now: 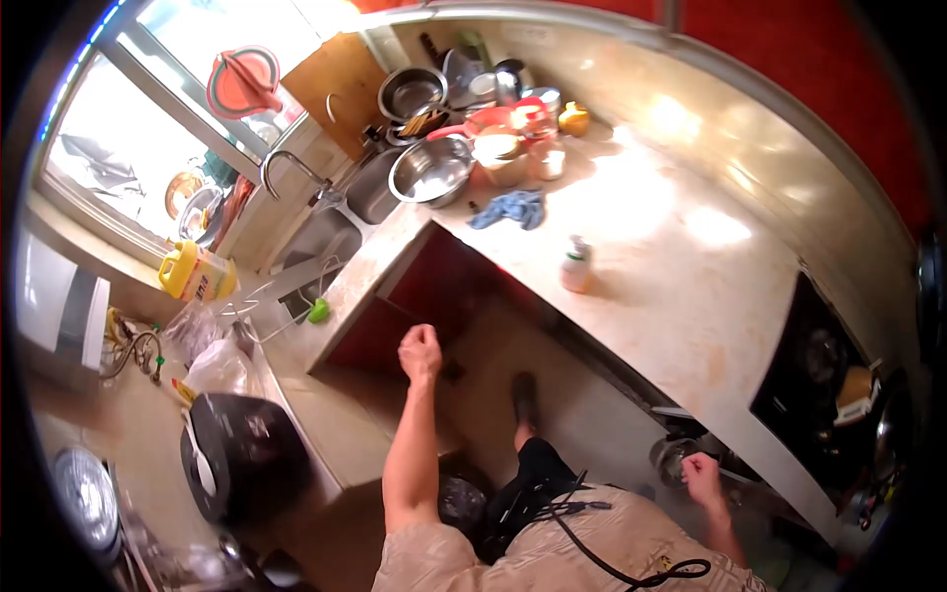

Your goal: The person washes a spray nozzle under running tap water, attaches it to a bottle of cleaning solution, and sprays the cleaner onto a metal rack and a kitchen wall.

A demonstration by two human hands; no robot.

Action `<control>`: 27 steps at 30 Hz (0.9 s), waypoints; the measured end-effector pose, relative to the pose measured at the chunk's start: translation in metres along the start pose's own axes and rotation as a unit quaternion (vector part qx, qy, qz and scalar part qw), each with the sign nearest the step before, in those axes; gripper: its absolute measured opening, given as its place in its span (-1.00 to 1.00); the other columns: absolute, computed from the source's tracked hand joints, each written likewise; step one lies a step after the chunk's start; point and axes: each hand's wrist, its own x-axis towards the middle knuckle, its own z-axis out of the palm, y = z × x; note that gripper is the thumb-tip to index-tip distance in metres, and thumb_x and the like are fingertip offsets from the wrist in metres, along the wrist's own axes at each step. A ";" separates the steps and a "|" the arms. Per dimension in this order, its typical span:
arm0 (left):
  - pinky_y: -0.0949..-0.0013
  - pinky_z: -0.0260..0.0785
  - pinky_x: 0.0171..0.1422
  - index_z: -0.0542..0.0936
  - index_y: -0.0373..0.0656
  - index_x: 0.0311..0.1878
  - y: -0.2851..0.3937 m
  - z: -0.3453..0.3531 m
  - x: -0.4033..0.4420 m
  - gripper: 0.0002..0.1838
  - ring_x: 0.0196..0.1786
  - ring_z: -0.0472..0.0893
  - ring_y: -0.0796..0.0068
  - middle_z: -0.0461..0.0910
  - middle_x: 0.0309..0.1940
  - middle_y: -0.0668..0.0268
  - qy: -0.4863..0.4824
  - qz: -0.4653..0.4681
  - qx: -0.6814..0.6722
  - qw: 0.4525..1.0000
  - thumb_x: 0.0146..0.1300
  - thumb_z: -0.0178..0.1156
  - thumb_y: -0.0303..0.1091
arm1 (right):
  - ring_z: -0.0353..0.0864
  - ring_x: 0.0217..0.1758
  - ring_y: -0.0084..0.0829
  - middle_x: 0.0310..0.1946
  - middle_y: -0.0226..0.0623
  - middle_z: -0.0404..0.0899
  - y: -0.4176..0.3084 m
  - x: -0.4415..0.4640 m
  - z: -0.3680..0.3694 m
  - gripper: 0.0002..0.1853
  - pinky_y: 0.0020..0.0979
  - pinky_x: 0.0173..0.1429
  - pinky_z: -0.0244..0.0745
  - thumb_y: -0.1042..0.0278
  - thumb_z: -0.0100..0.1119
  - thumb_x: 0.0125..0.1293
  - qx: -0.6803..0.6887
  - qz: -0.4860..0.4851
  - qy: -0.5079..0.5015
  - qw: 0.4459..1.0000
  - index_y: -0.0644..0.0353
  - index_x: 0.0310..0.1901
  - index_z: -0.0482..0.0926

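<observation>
My left hand (421, 352) is in a closed fist, held out over the floor in front of the dark red cabinet opening (419, 296). It touches nothing, and no object shows in it. Lower and to the right, my right hand (701, 479) hangs with its fingers curled in, also with nothing visible in it. A metal pot (672, 458) appears just behind it, below the counter edge; whether they touch I cannot tell. On the counter (641, 296) stand a small white pump bottle (575, 264) and a crumpled blue cloth (511, 209).
A steel bowl (431, 173) and stacked cookware stand beside the sink (330, 242) and its tap (296, 163). A black stove (824, 365) is at the right. At left are a black rice cooker (247, 459), plastic bags (222, 370) and a yellow jug (197, 271).
</observation>
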 end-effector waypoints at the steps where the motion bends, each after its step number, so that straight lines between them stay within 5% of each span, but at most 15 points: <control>1: 0.16 0.50 -0.13 0.69 -0.13 -0.25 -0.026 -0.008 0.042 -0.75 -0.25 0.68 0.07 0.68 -0.34 0.12 0.087 0.015 0.014 0.996 0.28 0.14 -0.17 | 0.54 -0.53 -0.58 -0.53 -0.35 0.57 -0.013 0.005 0.024 -0.90 -0.53 -0.40 0.50 0.44 0.15 0.33 -0.009 0.015 0.017 1.000 0.30 -0.29 0.55; 4: 0.06 0.46 0.00 0.67 -0.06 -0.12 -0.100 -0.059 0.140 -0.74 -0.07 0.64 0.05 0.67 -0.16 0.12 0.128 -0.156 0.178 0.963 0.22 0.19 -0.17 | 0.60 -0.49 -0.56 -0.48 -0.31 0.61 -0.074 0.021 0.080 -0.90 -0.51 -0.36 0.52 0.47 0.16 0.29 -0.095 0.028 0.009 0.995 0.31 -0.23 0.56; 5: 0.06 0.45 0.06 0.63 -0.07 0.00 -0.152 -0.061 0.171 -0.65 -0.05 0.63 0.02 0.66 -0.12 0.10 0.231 -0.051 0.188 0.953 0.17 0.25 -0.17 | 0.62 -0.47 -0.56 -0.46 -0.31 0.62 -0.102 0.026 0.103 -0.89 -0.49 -0.35 0.53 0.48 0.17 0.28 -0.094 0.017 -0.016 0.995 0.32 -0.20 0.56; 6: 0.15 0.40 0.21 0.53 -0.18 0.16 -0.132 -0.087 0.192 -0.46 0.11 0.57 0.05 0.59 0.08 0.07 0.144 -0.129 0.192 0.962 0.15 0.28 -0.09 | 0.61 -0.48 -0.57 -0.48 -0.34 0.62 -0.141 0.030 0.127 -0.91 -0.50 -0.34 0.53 0.48 0.16 0.29 -0.079 0.032 -0.024 0.996 0.31 -0.23 0.57; 9: 0.11 0.38 0.25 0.46 -0.13 0.27 -0.191 -0.094 0.257 -0.35 0.20 0.53 0.05 0.53 0.18 0.08 0.097 -0.142 0.243 0.955 0.15 0.28 -0.03 | 0.58 -0.49 -0.60 -0.55 -0.37 0.59 -0.193 0.051 0.173 -0.89 -0.49 -0.38 0.49 0.44 0.16 0.30 -0.120 0.034 -0.046 0.991 0.31 -0.30 0.57; 10: 0.11 0.37 0.26 0.43 -0.09 0.31 -0.194 -0.097 0.273 -0.33 0.22 0.52 0.07 0.51 0.21 0.11 0.075 -0.188 0.267 0.942 0.15 0.29 -0.02 | 0.57 -0.53 -0.43 -0.57 -0.25 0.57 -0.204 0.059 0.185 -0.85 -0.40 -0.40 0.46 0.39 0.16 0.31 -0.169 -0.011 -0.032 0.985 0.31 -0.33 0.56; 12: 0.08 0.35 0.28 0.46 -0.07 0.29 -0.199 -0.099 0.298 -0.31 0.22 0.52 0.07 0.53 0.19 0.12 0.044 -0.205 0.255 0.944 0.11 0.30 0.05 | 0.56 -0.57 -0.26 -0.60 -0.12 0.54 -0.225 0.073 0.207 -0.81 -0.31 -0.42 0.42 0.35 0.16 0.32 -0.211 -0.053 -0.015 0.976 0.31 -0.36 0.54; 14: 0.10 0.36 0.28 0.49 -0.02 0.27 -0.193 -0.099 0.315 -0.32 0.23 0.52 0.08 0.53 0.20 0.13 -0.092 -0.253 0.328 0.905 0.07 0.30 0.04 | 0.51 -0.58 -0.09 -0.61 -0.01 0.49 -0.256 0.083 0.222 -0.76 -0.22 -0.45 0.35 0.29 0.18 0.32 -0.254 -0.088 -0.033 0.963 0.31 -0.40 0.51; 16: 0.11 0.38 0.27 0.57 0.00 0.19 -0.198 -0.097 0.323 -0.40 0.20 0.55 0.10 0.56 0.17 0.14 -0.115 -0.217 0.343 0.907 0.04 0.28 0.00 | 0.52 -0.57 -0.08 -0.63 -0.01 0.47 -0.281 0.094 0.232 -0.74 -0.22 -0.46 0.35 0.27 0.21 0.30 -0.260 -0.088 -0.053 0.960 0.30 -0.41 0.51; 22: 0.14 0.47 0.13 0.69 -0.08 -0.03 -0.150 -0.099 0.315 -0.54 -0.01 0.67 0.11 0.70 -0.11 0.15 -0.117 -0.192 0.289 0.930 -0.01 0.35 -0.09 | 0.56 -0.52 -0.16 -0.53 -0.09 0.56 -0.313 0.121 0.259 -0.81 -0.29 -0.39 0.43 0.31 0.22 0.28 -0.210 -0.097 -0.081 0.970 0.28 -0.35 0.56; 25: 0.35 0.51 -0.07 0.70 -0.28 -0.10 -0.123 -0.091 0.295 -0.53 -0.31 0.70 0.40 0.72 -0.39 0.18 -0.080 -0.177 0.049 0.980 -0.03 0.44 -0.15 | 0.59 -0.46 -0.19 -0.45 -0.13 0.60 -0.340 0.126 0.273 -0.85 -0.31 -0.35 0.46 0.34 0.22 0.28 -0.184 -0.140 -0.119 0.966 0.26 -0.32 0.58; 27: 0.43 0.49 -0.15 0.70 -0.29 -0.11 -0.105 -0.083 0.276 -0.63 -0.32 0.65 0.46 0.71 -0.34 0.25 -0.093 -0.170 -0.077 0.978 0.11 0.41 -0.20 | 0.61 -0.42 -0.18 -0.42 -0.14 0.60 -0.352 0.130 0.282 -0.86 -0.30 -0.32 0.48 0.35 0.21 0.29 -0.146 -0.221 -0.156 0.952 0.25 -0.32 0.58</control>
